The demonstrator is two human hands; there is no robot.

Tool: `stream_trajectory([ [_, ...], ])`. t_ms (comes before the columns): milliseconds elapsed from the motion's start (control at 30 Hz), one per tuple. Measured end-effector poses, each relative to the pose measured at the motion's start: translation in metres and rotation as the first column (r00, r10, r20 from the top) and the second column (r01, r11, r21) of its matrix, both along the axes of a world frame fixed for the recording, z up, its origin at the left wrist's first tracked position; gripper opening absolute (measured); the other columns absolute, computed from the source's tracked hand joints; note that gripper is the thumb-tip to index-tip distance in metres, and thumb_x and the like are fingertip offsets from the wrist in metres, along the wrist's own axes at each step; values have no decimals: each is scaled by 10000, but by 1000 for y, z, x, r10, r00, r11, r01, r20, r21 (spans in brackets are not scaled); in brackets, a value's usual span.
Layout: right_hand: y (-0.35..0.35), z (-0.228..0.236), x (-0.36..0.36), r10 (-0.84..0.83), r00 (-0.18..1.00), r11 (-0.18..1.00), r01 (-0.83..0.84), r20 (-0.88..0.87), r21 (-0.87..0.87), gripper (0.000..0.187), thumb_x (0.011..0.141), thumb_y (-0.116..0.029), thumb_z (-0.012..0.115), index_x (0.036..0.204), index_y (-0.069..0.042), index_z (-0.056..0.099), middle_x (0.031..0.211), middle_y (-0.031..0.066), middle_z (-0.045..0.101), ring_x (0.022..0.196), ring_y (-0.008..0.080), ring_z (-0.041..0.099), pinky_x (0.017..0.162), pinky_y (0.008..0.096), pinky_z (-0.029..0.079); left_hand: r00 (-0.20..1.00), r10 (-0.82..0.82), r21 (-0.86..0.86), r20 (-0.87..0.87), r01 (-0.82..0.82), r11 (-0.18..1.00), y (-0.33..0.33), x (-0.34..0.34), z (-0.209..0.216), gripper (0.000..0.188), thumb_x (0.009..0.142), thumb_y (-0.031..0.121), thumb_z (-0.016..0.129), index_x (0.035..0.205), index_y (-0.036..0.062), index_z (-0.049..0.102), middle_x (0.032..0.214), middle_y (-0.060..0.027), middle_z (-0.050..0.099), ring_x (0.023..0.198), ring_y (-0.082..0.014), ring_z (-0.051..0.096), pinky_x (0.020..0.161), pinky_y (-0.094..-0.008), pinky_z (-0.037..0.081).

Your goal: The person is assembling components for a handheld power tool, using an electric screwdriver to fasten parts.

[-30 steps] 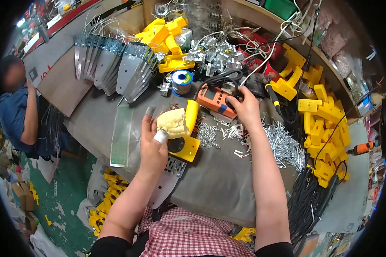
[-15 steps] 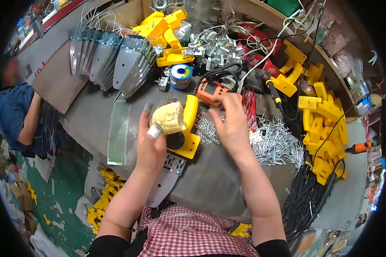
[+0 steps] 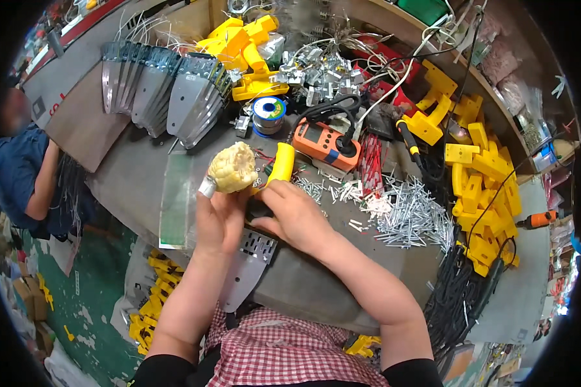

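Note:
My left hand (image 3: 219,222) is closed around a pale yellow piece of corn cob (image 3: 232,168), held up over the bench; whitish tape (image 3: 207,187) wraps one of its fingertips. Close beside it, my right hand (image 3: 297,216) curls over the lower part of a yellow plastic handle (image 3: 281,162), which covers most of that part; its fingertips are partly hidden. Below both hands lies a grey metal plate (image 3: 244,274) with slots at its upper end.
An orange meter (image 3: 326,143) and a solder spool (image 3: 268,116) stand beyond my hands. Loose screws (image 3: 414,216) and yellow plastic parts (image 3: 490,187) pile up at right. Stacked grey plates (image 3: 193,103) lie far left. Another person (image 3: 26,168) sits at the left.
My right hand has come down leftward from beside the orange meter to the yellow handle. The corn cob has turned and shifted slightly left in my left hand.

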State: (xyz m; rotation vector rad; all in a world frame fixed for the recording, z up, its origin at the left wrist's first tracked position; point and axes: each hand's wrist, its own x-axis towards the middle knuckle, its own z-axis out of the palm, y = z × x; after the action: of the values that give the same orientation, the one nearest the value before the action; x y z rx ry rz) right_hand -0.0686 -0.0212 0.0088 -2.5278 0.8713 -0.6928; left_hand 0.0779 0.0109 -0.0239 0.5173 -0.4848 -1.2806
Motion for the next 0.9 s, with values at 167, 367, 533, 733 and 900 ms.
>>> stream_trajectory([
  [167,-7,7,-1,176,980,984,-177,-96,-5,415,686,-124,677,1067,-38,536,995,120,514,955,307,504,834,400,426,1000,-23,-7,-13,23,1000,2,4,-6,785,765,565,537,1299,27,333,1273,-123,431,1155,-270,427,1019,-382,306],
  [367,-18,5,-15,163,987,986,-162,-8,24,406,698,-138,682,1066,-42,541,1071,116,527,1018,304,487,870,377,414,998,-57,17,32,57,998,3,5,1,759,790,592,485,1304,53,339,1303,-99,420,1220,-239,368,1048,-399,240],
  [533,-57,26,-61,-422,860,903,428,289,44,128,766,-86,612,857,-2,575,798,112,586,725,201,580,674,291,453,996,-41,-12,-77,41,999,1,1,12,616,823,423,513,1277,39,355,1308,-110,404,1204,-255,397,1052,-411,287],
  [733,-55,20,-69,-447,862,876,476,240,-75,189,748,-29,613,917,-14,530,869,139,543,739,289,571,657,345,461,997,-53,-26,-50,52,998,7,-1,16,569,854,386,479,1299,59,340,1321,-114,393,1218,-253,387,1043,-406,296],
  [900,-60,26,-81,-572,740,781,623,353,-42,213,748,-26,614,946,-14,536,854,107,546,720,209,578,634,320,458,999,-32,39,13,32,999,24,-5,32,531,883,313,459,1333,78,303,1317,-118,391,1212,-241,401,1011,-381,343],
])
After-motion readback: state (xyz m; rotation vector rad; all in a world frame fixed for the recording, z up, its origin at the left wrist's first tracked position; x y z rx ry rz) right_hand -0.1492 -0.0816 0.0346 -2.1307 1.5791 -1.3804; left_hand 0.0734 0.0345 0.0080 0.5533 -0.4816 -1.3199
